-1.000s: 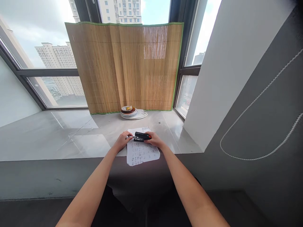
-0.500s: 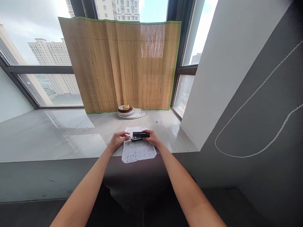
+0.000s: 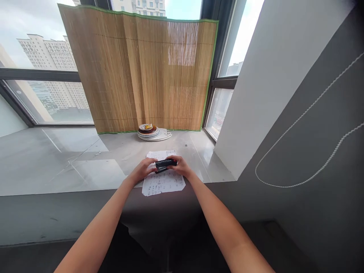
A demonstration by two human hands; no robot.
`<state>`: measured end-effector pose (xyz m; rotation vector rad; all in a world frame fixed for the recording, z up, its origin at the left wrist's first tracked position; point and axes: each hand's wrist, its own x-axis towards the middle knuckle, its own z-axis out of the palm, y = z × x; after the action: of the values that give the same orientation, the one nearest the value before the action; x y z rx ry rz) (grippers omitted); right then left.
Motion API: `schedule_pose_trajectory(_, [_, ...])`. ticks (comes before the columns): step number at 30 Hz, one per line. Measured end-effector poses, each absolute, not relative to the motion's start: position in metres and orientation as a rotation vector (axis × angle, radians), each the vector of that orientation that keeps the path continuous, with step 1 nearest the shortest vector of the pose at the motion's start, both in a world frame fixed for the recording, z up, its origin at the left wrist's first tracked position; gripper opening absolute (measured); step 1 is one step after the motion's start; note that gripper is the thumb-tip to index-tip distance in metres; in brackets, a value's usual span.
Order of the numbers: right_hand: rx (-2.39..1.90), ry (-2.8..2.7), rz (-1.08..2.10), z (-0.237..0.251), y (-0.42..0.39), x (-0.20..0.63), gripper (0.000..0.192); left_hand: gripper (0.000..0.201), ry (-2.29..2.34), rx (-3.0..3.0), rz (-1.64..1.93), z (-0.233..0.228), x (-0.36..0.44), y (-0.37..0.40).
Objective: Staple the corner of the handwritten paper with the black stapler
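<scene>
A black stapler (image 3: 166, 163) is held just above sheets of paper (image 3: 163, 184) covered in handwriting. My right hand (image 3: 179, 166) is closed round the stapler's right end, where a bit of red shows. At its left end, my left hand (image 3: 145, 168) has thumb and fingers closed on the tip. Something pale shows between those left fingers, too small to make out. The paper lies on the tiled sill, its lower edge hanging over the front.
Behind the paper, a stack of plates (image 3: 148, 131) stands on the pale windowsill (image 3: 113, 146). A bamboo blind (image 3: 148, 72) leans against the window. A white bead chain (image 3: 284, 186) hangs at the right by the grey wall.
My left hand has closed in on the stapler's left end, its fingers less spread. The stapler's top and base are nearer together and tilted slightly. The whole view has shifted a little.
</scene>
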<state>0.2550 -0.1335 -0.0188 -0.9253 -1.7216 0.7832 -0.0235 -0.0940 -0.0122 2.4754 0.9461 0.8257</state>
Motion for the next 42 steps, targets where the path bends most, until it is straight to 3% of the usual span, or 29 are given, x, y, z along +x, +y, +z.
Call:
schedule_pose_trajectory(6, [-1.186,-1.435,0.449,-0.011,-0.141,0.287,0.038,0.028,0.895,2.561,0.749,-0.014,-0.024,-0.096])
schedule_pose_trajectory(14, [-1.486,-1.345,0.432,-0.024,-0.142,0.36,0.043,0.027,0.879,2.496,0.773,-0.013,-0.021,-0.096])
schedule_pose_trajectory(32, [-1.39,-1.671,0.344,-0.024,-0.151,0.359,0.043,0.019,0.836,2.485,0.852,-0.024,-0.017,-0.095])
schedule_pose_trajectory(38, [-1.347,-1.978,-0.121,-0.013,-0.169,0.344,0.045,0.022,0.858,2.51,0.818,-0.025,-0.017,-0.093])
schedule_pose_trajectory(42, [-1.255,-2.27,-0.313,-0.009,-0.179,0.332,0.023,0.024,0.862,2.547,0.774,-0.023,-0.018,-0.094])
